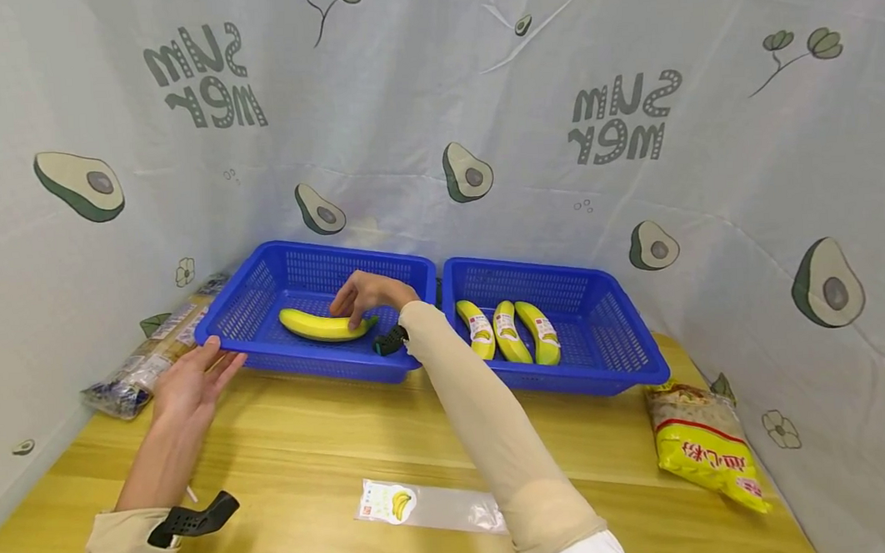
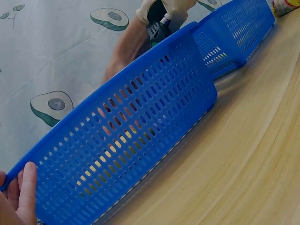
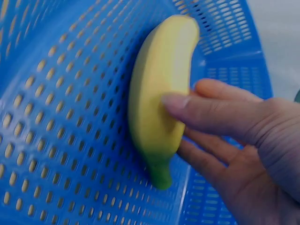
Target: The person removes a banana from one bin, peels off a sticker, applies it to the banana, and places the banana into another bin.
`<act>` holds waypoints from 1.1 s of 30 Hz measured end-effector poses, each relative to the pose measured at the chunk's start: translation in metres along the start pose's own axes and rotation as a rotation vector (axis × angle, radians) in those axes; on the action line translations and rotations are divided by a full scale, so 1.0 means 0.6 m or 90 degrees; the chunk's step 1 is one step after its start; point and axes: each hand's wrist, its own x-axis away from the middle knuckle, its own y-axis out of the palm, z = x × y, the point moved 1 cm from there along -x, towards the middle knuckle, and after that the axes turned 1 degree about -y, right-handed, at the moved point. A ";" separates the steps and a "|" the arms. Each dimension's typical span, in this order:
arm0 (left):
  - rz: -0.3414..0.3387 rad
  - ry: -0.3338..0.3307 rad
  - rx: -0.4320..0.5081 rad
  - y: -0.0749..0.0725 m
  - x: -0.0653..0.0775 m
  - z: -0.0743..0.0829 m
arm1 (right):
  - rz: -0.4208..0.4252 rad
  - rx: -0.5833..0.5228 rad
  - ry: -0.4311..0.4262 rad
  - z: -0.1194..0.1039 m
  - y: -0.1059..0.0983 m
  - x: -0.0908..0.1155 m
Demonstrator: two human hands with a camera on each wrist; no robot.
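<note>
In the left blue plastic basket [image 1: 327,364] lies a yellow banana [image 1: 323,325] with a green stem end. My right hand [image 1: 368,297] reaches in from above and pinches it near the stem. In the right wrist view the thumb [image 3: 206,112] presses on the peel of the banana [image 3: 159,89], while the other fingers sit along its far side, partly hidden. My left hand [image 1: 188,382] holds the same basket by its front left corner. In the left wrist view the left hand [image 2: 21,197] grips the rim, and the banana shows yellow through the slots.
A second blue basket [image 1: 603,335] stands to the right, holding three labelled bananas [image 1: 511,333]. A clear plastic sleeve [image 1: 432,507] with a banana label lies on the wooden table [image 1: 287,460]. Packaged food bags lie at the left [image 1: 161,350] and right [image 1: 707,446], beside the curtain.
</note>
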 end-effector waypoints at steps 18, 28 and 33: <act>0.003 -0.010 0.029 0.001 -0.002 -0.003 | 0.018 0.046 0.000 0.004 -0.006 0.006; -0.025 0.031 0.010 -0.004 -0.006 -0.008 | 0.051 0.100 -0.044 -0.016 -0.028 0.029; -0.018 0.010 0.018 -0.006 -0.010 -0.007 | 0.058 0.109 -0.062 -0.020 -0.034 0.044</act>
